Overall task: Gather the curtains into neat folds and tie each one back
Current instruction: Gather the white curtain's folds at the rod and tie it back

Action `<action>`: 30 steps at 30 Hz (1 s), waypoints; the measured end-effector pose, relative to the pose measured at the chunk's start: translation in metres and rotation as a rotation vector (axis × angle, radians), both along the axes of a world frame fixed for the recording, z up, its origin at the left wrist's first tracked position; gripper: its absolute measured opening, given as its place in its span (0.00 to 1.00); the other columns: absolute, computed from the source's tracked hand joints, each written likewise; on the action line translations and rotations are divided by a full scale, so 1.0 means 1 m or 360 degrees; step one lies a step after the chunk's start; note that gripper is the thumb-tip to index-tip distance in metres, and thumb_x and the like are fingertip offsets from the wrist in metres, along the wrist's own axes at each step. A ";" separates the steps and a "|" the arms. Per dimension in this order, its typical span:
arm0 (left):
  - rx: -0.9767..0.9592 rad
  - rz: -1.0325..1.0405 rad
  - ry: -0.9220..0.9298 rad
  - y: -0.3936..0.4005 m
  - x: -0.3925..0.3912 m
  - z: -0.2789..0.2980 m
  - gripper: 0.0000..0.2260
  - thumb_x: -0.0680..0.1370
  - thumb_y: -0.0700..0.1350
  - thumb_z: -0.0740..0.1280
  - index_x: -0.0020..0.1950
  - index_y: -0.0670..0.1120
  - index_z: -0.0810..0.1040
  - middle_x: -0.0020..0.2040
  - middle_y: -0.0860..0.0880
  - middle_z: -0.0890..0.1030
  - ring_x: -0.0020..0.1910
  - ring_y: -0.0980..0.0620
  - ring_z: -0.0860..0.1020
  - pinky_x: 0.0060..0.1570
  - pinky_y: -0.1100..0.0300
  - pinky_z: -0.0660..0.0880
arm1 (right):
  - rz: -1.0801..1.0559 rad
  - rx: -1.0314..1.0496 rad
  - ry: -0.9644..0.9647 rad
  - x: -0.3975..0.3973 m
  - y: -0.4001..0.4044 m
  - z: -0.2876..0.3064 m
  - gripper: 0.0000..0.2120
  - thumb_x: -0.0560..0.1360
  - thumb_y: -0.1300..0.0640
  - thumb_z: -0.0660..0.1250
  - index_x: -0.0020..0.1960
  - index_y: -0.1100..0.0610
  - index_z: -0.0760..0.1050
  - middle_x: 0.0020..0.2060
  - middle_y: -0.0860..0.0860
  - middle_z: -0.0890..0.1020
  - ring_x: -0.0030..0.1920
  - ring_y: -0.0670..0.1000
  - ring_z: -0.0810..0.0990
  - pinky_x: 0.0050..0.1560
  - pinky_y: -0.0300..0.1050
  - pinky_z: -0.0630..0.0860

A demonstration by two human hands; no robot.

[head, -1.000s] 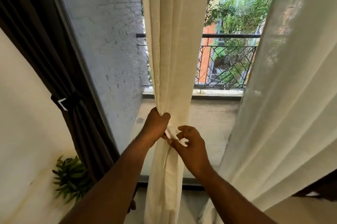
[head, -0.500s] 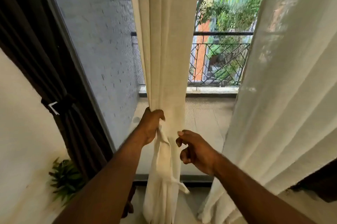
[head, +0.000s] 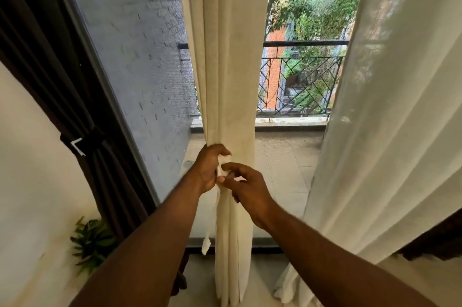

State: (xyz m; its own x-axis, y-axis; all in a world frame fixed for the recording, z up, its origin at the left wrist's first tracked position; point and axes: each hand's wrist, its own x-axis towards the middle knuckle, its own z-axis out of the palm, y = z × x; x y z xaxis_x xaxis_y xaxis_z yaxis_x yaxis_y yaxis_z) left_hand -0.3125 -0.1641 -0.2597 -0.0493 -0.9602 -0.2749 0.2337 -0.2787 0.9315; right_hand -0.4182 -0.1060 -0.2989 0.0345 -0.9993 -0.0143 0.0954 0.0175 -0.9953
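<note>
A: Middle curtain [head: 225, 56]: cream cloth, matt, slightly coarse weave. Tie strip [head: 212, 219] looks like the same cloth.

B: Right curtain [head: 387, 131]: thinner, pale, light passing through. Dark curtain [head: 37, 69]: brown matt cloth.

A: Brick wall [head: 130, 44]: painted grey, rough. Railing [head: 300, 81]: dark metal.

Two bare arms and hands, nothing worn

Both forearms enter from the bottom edge and are uncovered along their whole visible length: no sleeve, cuff, watch, bracelet or glove shows on either. The left hand [head: 208, 171] and the right hand [head: 246, 188] are bare as well, with no ring visible on the fingers that show. Fine hair can be made out along the right forearm. The nails look short and unpainted, though the view is too soft to be certain.
</note>
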 end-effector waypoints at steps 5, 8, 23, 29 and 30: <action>0.0026 0.0023 0.0020 -0.006 0.000 -0.006 0.02 0.72 0.36 0.64 0.41 0.42 0.74 0.36 0.46 0.73 0.37 0.47 0.74 0.41 0.55 0.73 | 0.0035 -0.0017 0.0087 0.006 -0.009 0.000 0.06 0.71 0.62 0.73 0.46 0.59 0.79 0.38 0.51 0.81 0.38 0.43 0.79 0.39 0.34 0.75; 0.0043 -0.0001 0.0085 -0.009 0.003 -0.006 0.03 0.74 0.36 0.62 0.41 0.42 0.74 0.35 0.45 0.75 0.35 0.46 0.76 0.38 0.55 0.76 | -0.0039 0.0022 0.0007 0.008 -0.011 -0.004 0.10 0.72 0.59 0.73 0.53 0.57 0.79 0.45 0.52 0.83 0.44 0.49 0.82 0.44 0.43 0.80; 0.0145 -0.0008 0.0230 -0.009 -0.009 -0.006 0.07 0.73 0.34 0.60 0.36 0.40 0.72 0.33 0.44 0.72 0.33 0.46 0.72 0.36 0.57 0.70 | 0.0235 0.0463 -0.0256 0.017 -0.003 -0.035 0.16 0.81 0.44 0.54 0.68 0.40 0.65 0.56 0.54 0.77 0.32 0.49 0.76 0.32 0.44 0.75; -0.0112 0.0013 0.0070 -0.019 0.006 -0.008 0.09 0.73 0.30 0.60 0.41 0.40 0.77 0.33 0.45 0.79 0.35 0.47 0.78 0.40 0.58 0.75 | 0.0285 0.0456 -0.0101 -0.019 0.001 -0.032 0.10 0.76 0.52 0.68 0.50 0.59 0.79 0.34 0.51 0.74 0.27 0.45 0.68 0.27 0.39 0.66; -0.0116 0.0003 0.0031 -0.020 0.008 -0.009 0.08 0.73 0.31 0.61 0.41 0.40 0.77 0.32 0.46 0.80 0.35 0.47 0.78 0.40 0.58 0.75 | 0.0343 0.0466 -0.0062 -0.022 0.001 -0.031 0.11 0.76 0.53 0.69 0.51 0.61 0.79 0.34 0.51 0.73 0.27 0.45 0.66 0.27 0.38 0.64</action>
